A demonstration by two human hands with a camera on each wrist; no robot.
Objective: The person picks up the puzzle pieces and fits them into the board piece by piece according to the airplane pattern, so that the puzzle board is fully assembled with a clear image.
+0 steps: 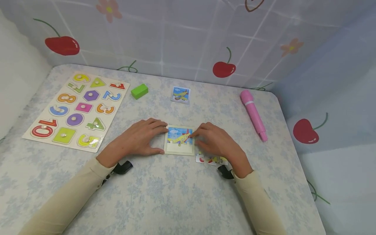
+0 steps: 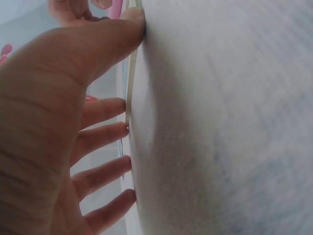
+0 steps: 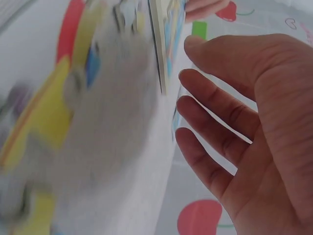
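One small square puzzle tray (image 1: 180,150) lay flat on the patterned worktop (image 1: 152,195), between the person's left hand (image 1: 142,137) and right hand (image 1: 216,140). Picture pieces (image 1: 175,132) forming part of a yellow aeroplane against blue sky filled its upper part; pale base showed along the side nearer the person. The left hand was open, fingers extended and spread, with the thumb at the tray's near left corner and the forefinger by the far left corner. The right hand was at the tray's right edge, its visible fingers slightly bent; whether forefinger and thumb pinched a piece could not be determined. Loose pieces (image 1: 215,159) lay beneath the right wrist, just beside the tray's near right corner. Beyond the tray lay an aeroplane picture card (image 1: 180,94), with a green block (image 1: 139,91) to its left. Further left was a board of numerals and shapes (image 1: 65,118), fitted with knobs. A pink wand-shaped object (image 1: 254,115) lay well apart, on the right. A cherry-print curtain (image 1: 182,39) hung behind the worktop.
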